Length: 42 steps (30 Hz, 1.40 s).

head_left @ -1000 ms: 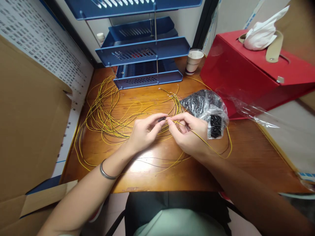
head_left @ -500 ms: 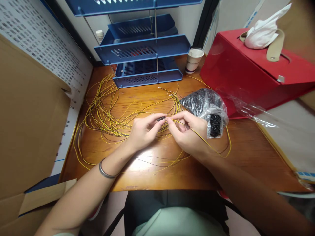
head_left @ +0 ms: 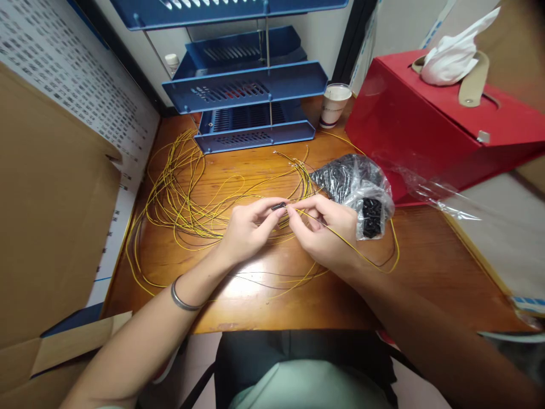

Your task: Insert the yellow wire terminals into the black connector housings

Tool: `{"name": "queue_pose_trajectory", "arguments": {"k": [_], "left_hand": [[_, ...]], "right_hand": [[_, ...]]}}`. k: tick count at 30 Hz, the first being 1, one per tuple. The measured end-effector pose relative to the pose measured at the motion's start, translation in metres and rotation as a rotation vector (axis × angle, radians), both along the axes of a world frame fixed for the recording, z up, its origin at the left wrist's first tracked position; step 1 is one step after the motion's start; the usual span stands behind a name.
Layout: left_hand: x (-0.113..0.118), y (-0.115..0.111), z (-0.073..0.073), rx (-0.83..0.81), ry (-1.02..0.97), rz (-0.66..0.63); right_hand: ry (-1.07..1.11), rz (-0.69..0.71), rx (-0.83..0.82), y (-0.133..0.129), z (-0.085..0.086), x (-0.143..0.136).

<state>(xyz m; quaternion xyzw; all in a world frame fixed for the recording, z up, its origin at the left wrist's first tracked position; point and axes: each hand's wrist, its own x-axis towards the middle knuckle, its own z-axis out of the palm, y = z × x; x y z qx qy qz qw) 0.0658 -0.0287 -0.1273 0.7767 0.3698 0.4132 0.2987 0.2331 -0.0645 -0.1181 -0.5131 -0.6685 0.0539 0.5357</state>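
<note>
Between thumb and fingers, my left hand (head_left: 249,227) pinches a small black connector housing (head_left: 278,206) above the table. My right hand (head_left: 326,227) is closed on a yellow wire (head_left: 347,241), holding it close to its end. The wire's tip meets the right side of the housing; whether it sits inside cannot be made out, as the fingertips cover it. From the right hand the wire loops down to the right. Behind both hands lies a loose bundle of yellow and dark wires (head_left: 176,187), with metal-tipped ends gathered near a clear bag of black pieces (head_left: 351,176).
A blue tiered tray rack (head_left: 255,139) stands at the back, with a paper cup (head_left: 335,106) beside it. To the right is a red box (head_left: 409,130) with tissue on top. Cardboard (head_left: 51,199) borders the left of the wooden table (head_left: 272,315).
Both hands keep nearly the same place. My right fingertips and the wire end have shifted very slightly left, closer to the black housing.
</note>
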Motion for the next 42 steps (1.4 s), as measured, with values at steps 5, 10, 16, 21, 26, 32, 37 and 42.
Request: {"name": "queue_pose_trajectory", "arguments": {"k": [5,10,16,21,26,32,37,42], "left_hand": [[0.0004,-0.0004,0.0015,0.005,-0.001,-0.008],[0.0009,-0.0003,0.0001,-0.002,-0.012,0.001],[0.0004,-0.0004,0.0004,-0.001,-0.004,-0.005],[0.0005,-0.0010,0.0007,0.032,0.020,-0.016],[0.0009,-0.0016,0.0004,0.036,0.029,-0.008],[0.0014,-0.0023,0.0018,0.046,0.003,0.002],[0.0017,-0.0025,0.0016,0.045,0.003,0.007],[0.0012,-0.0023,0.0012,0.047,0.001,0.021]], "right_hand": [[0.024,0.048,-0.021,0.0003,-0.0011,0.0006],[0.053,0.019,-0.062,0.0014,-0.0030,0.0015],[0.047,0.047,-0.062,0.0015,-0.0046,0.0018],[0.048,0.033,-0.070,0.0009,-0.0049,0.0015],[0.065,0.012,-0.085,0.0013,-0.0044,0.0019],[0.059,0.031,-0.084,0.0010,-0.0041,0.0016],[0.064,0.027,-0.102,0.0007,-0.0043,0.0007],[0.075,0.026,-0.113,0.0006,-0.0050,0.0008]]}}
